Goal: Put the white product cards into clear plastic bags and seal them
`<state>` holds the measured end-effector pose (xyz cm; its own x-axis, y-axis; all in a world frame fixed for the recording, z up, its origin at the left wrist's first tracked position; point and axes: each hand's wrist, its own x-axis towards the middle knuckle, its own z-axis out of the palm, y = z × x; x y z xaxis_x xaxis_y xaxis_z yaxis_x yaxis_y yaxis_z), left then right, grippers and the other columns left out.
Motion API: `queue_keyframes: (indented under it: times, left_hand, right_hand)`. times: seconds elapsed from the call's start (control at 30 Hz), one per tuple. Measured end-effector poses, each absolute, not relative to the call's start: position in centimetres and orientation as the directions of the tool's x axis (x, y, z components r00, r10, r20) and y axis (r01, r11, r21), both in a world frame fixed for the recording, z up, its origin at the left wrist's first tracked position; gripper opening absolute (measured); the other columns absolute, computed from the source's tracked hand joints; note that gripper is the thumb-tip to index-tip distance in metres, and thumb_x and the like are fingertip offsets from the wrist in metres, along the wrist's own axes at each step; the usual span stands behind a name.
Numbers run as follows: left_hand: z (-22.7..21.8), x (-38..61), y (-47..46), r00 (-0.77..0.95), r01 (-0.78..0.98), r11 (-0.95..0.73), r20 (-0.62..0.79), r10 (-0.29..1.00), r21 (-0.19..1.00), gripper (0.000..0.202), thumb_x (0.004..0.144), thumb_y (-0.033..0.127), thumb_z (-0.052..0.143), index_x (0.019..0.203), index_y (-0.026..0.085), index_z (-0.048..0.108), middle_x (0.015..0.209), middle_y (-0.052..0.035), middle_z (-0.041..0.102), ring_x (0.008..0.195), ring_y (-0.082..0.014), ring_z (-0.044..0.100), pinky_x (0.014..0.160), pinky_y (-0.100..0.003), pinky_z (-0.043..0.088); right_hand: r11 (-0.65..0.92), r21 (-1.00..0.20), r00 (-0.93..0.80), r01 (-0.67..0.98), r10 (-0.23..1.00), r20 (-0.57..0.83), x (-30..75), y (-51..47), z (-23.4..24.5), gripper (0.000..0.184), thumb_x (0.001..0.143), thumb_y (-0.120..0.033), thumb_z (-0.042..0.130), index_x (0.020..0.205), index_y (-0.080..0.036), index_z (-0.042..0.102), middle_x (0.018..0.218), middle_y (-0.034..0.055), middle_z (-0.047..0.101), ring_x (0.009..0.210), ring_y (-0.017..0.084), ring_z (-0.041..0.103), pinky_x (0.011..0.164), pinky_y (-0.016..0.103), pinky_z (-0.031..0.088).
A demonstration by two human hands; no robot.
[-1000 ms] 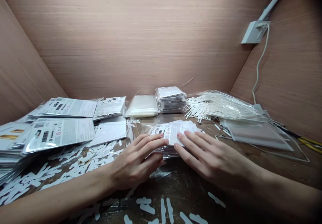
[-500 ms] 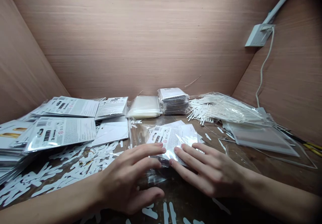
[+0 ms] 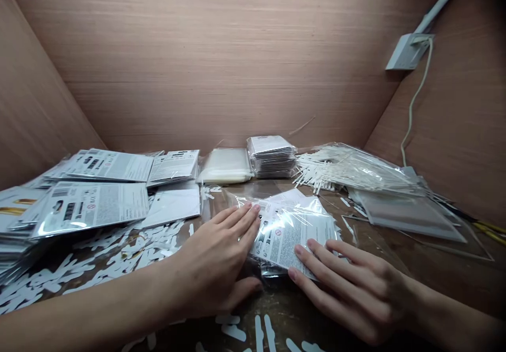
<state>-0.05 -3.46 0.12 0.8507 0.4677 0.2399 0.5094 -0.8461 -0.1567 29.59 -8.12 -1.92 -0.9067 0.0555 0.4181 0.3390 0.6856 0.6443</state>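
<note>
A small stack of printed white cards in clear plastic sleeves (image 3: 294,225) lies at the middle of the brown table. My left hand (image 3: 215,260) lies flat, fingers together and stretched out, pressing on the stack's left edge. My right hand (image 3: 350,283) rests with spread fingers on the stack's near right corner. The top sleeve shines and is turned at an angle.
Piles of larger printed packets (image 3: 90,204) fill the left side. At the back stand a clear bag pile (image 3: 225,165), a wrapped card stack (image 3: 272,154) and a bag of white sticks (image 3: 348,167). White paper strips (image 3: 118,252) litter the table. A socket box (image 3: 409,51) hangs on the right wall.
The top sleeve has been turned clockwise and shifted right. My right hand slid back toward me to the near corner; my left hand moved up along the left edge.
</note>
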Motion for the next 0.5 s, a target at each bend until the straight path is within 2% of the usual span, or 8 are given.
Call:
queue_keyframes:
  times: [0.13,0.2,0.27,0.37,0.43,0.5]
  left_hand:
    - [-0.3,1.3,-3.4,0.886,0.449,-0.814,0.299,0.354,-0.368,0.064,0.094,0.027,0.054,0.146,-0.009,0.047,0.154,-0.034,0.044,0.143,-0.0439,0.049,0.116,-0.054,0.045]
    - [0.1,1.9,-2.9,0.895,0.428,-0.796,0.324,0.306,-0.428,0.056,0.092,0.02,0.052,0.139,-0.011,0.054,0.147,-0.0354,0.053,0.134,-0.0444,0.058,0.11,-0.054,0.05]
    - [0.8,2.5,-2.3,0.882,0.438,-0.801,0.366,0.296,-0.408,0.047,0.091,0.02,0.053,0.129,-0.007,0.062,0.136,-0.032,0.065,0.122,-0.0413,0.068,0.102,-0.053,0.056]
    - [2.3,3.4,-1.1,0.829,0.501,-0.819,0.426,0.362,-0.279,0.026,0.092,0.025,0.056,0.101,0.007,0.071,0.103,-0.0191,0.08,0.09,-0.0321,0.078,0.081,-0.046,0.061]
    - [3.2,3.7,-0.3,0.796,0.546,-0.811,0.433,0.423,-0.212,0.028,0.094,0.036,0.057,0.084,0.013,0.07,0.08,-0.0118,0.078,0.07,-0.0272,0.074,0.067,-0.041,0.058]
    - [3.9,3.9,0.5,0.776,0.576,-0.798,0.427,0.464,-0.178,0.036,0.095,0.045,0.058,0.079,0.016,0.07,0.068,-0.0087,0.073,0.059,-0.0241,0.069,0.059,-0.035,0.05]
  right_hand:
    - [0.681,0.624,-0.888,0.383,0.084,0.452,30.6,-8.7,-1.7,0.036,0.096,-0.018,0.051,0.124,-0.012,0.074,0.121,0.0173,0.077,0.107,0.031,0.076,0.084,0.04,0.064]
    - [0.703,0.572,-0.863,0.422,0.118,0.491,30.9,-8.4,-1.0,0.036,0.097,-0.017,0.051,0.125,-0.013,0.073,0.123,0.0165,0.076,0.108,0.03,0.075,0.087,0.041,0.064]
    - [0.737,0.502,-0.837,0.453,0.159,0.523,31.0,-7.6,0.3,0.036,0.098,-0.014,0.051,0.128,-0.012,0.07,0.124,0.0158,0.076,0.109,0.028,0.075,0.092,0.042,0.062]
    - [0.791,0.424,-0.823,0.441,0.168,0.543,30.8,-5.8,2.9,0.034,0.098,-0.01,0.052,0.129,-0.012,0.067,0.119,0.0145,0.077,0.105,0.025,0.075,0.091,0.039,0.061]
    - [0.823,0.372,-0.819,0.428,0.18,0.545,30.7,-4.7,4.7,0.034,0.097,-0.008,0.054,0.128,-0.013,0.066,0.114,0.0123,0.078,0.1,0.022,0.075,0.086,0.035,0.061]
    - [0.849,0.307,-0.818,0.431,0.224,0.529,30.6,-3.7,6.2,0.035,0.095,-0.007,0.056,0.127,-0.015,0.067,0.113,0.0097,0.078,0.096,0.019,0.075,0.083,0.032,0.06]
